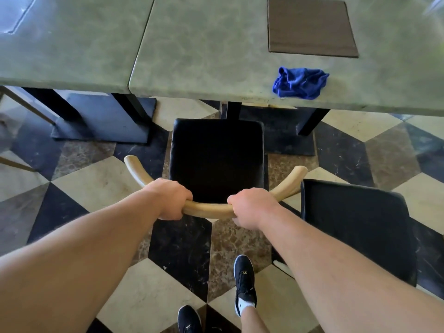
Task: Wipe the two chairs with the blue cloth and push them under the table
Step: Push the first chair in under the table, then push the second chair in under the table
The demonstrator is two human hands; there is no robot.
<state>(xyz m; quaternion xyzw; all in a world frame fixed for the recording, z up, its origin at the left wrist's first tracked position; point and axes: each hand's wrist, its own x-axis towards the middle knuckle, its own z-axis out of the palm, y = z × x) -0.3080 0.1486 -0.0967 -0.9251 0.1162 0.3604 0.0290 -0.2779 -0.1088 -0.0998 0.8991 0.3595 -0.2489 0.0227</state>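
Head view: left hand [171, 200] and right hand [249, 207] each curl round the curved wooden back rail [209, 209] of the chair [216, 159], which faces the table [204, 56] with its black seat near the table's edge. The rail is rigid and gives a firm two-handed hold; the chair probably slides easily if pushed level. The second chair [358, 227] stands to the right, farther from the table. The blue cloth [300, 82], soft and crumpled, lies on the tabletop near its edge. The chequered floor [96, 183] looks polished and smooth; the dark table base [103, 116] may obstruct chair legs.
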